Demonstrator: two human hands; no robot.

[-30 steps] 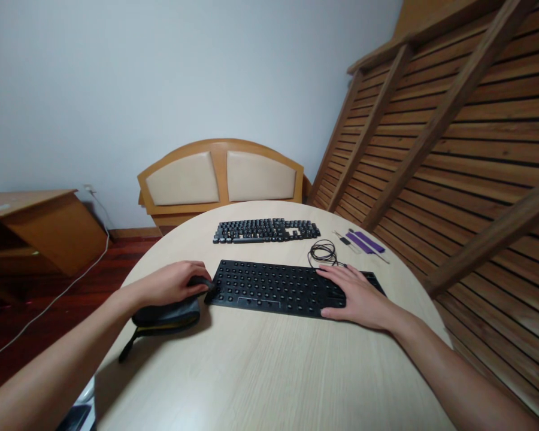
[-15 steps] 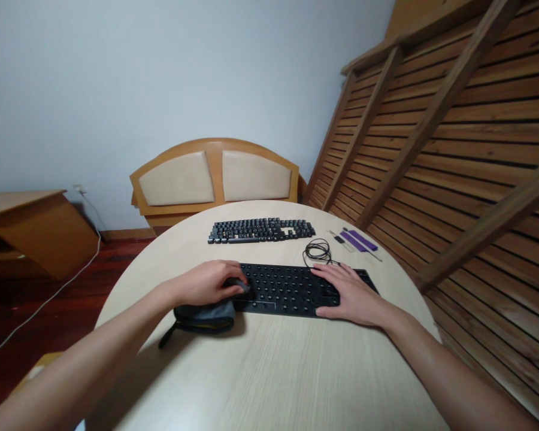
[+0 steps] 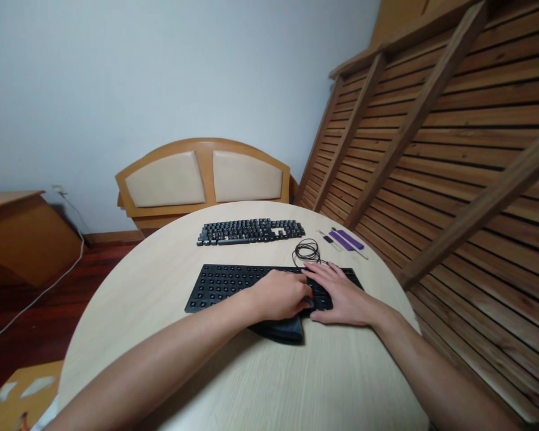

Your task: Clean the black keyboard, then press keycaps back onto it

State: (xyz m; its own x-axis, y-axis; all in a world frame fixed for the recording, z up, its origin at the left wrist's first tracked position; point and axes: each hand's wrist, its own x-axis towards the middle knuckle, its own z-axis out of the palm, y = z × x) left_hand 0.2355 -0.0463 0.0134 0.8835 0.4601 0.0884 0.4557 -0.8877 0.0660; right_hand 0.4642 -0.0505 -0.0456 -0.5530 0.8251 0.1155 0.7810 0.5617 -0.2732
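A black keyboard base (image 3: 220, 281) without its keycaps lies across the middle of the table. My left hand (image 3: 282, 293) is closed around a dark cloth (image 3: 282, 331), pressing it on the right part of the base. Part of the cloth hangs over the base's near edge, and its gripped part is mostly hidden. My right hand (image 3: 339, 296) lies with fingers spread on the right end of the base. The fingers of both hands nearly meet there. Behind the base, a black cable (image 3: 306, 250) sits in a loose coil.
Loose black keycaps (image 3: 238, 230) are laid out in keyboard order at the back of the round table (image 3: 139, 287). To their right are purple strips (image 3: 347, 240) and a thin wire tool (image 3: 335, 242). A slatted wooden frame (image 3: 431, 167) leans close on the right.
My left hand has slid the cloth rightward along the base, from its left end to beside my right hand. The right hand stays on the base. The view has shifted slightly.
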